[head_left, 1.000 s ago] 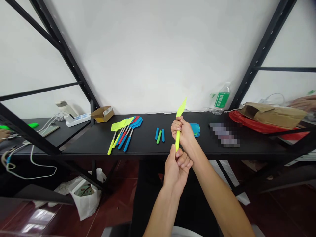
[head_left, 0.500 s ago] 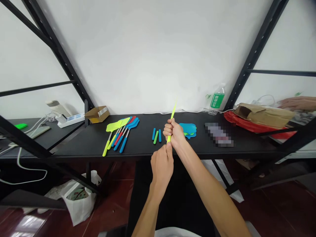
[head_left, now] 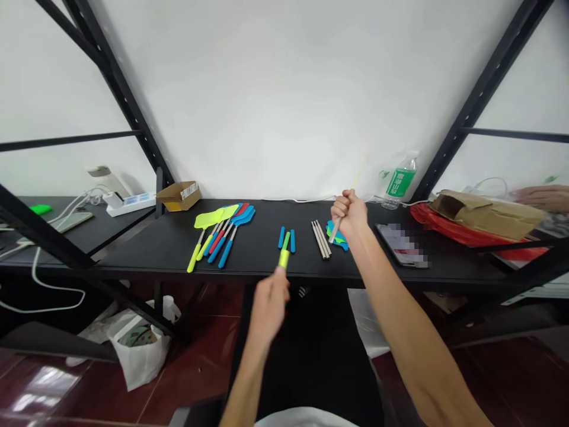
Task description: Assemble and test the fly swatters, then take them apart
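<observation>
My left hand (head_left: 270, 296) is closed around the lower end of a yellow-green spatula handle (head_left: 283, 259). This handle overlaps a green handle lying behind it; two blue handles (head_left: 281, 237) lie alongside. My right hand (head_left: 350, 212) grips a spatula whose bare metal rod (head_left: 334, 231) sticks out below the fist. Above the fist its yellow blade (head_left: 359, 172) shows only as a thin, blurred edge. Several loose metal rods (head_left: 320, 240) lie just left of that hand. Partly behind the right hand's rod are blue and green spatula heads (head_left: 340, 238).
Several whole spatulas (head_left: 222, 234) lie fanned out on the black table (head_left: 151, 249). A small cardboard box (head_left: 179, 196) stands at the back left. On the right are a phone (head_left: 402, 244), a water bottle (head_left: 400, 181) and a red bag (head_left: 471, 231). Another person's hand (head_left: 540, 197) shows far right.
My hands have moved apart. The yellow handle has come off the spatula and is in my left hand; the bare rod and blade moved right in my right hand.
</observation>
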`<state>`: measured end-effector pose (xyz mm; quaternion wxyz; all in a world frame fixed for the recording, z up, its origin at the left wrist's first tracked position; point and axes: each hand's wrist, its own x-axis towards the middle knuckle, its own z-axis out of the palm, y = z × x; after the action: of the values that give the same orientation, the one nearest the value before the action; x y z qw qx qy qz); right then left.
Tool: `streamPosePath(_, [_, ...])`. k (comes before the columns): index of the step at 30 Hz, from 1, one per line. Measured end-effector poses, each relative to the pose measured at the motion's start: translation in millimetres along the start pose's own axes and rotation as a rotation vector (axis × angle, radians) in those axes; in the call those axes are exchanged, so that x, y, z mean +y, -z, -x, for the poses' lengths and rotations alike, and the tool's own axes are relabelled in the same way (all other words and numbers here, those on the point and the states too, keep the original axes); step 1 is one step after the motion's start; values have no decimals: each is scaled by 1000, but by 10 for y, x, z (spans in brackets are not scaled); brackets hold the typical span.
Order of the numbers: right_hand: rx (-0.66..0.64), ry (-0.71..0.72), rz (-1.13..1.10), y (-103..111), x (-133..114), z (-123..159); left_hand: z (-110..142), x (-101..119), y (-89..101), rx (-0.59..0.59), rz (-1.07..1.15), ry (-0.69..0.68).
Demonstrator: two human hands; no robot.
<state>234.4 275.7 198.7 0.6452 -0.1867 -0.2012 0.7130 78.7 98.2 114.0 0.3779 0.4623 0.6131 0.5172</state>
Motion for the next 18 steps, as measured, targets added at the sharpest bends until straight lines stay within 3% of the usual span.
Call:
streamPosePath(1, [-53, -17, 55, 48, -65, 41, -130, -5, 101, 132, -239, -86])
streamPosePath(3, [-133, -73, 162, 136, -109, 173, -444, 40, 250, 279, -650, -124])
streamPosePath(6, [-166, -158, 249, 233, -19, 384, -853, 139, 298, 289, -974, -88])
streamPosePath(9, [-199, -235, 276, 283, 108, 513, -1034, 129, 229, 190, -1106, -84])
streamPosePath(12, [-248, -283, 303, 310, 166, 576, -1044, 53, 220, 110, -1096, -143])
streamPosePath(14, [-290, -364, 299, 326, 174, 613, -1004, 37, 255, 118, -1021, -190])
streamPosePath(16, [-356, -512, 260, 342, 189, 662, -930, 75, 273, 127, -829, -251])
streamPosePath(18, [-445, -670, 190, 351, 238, 728, -809, 161, 232, 6, -443, -279])
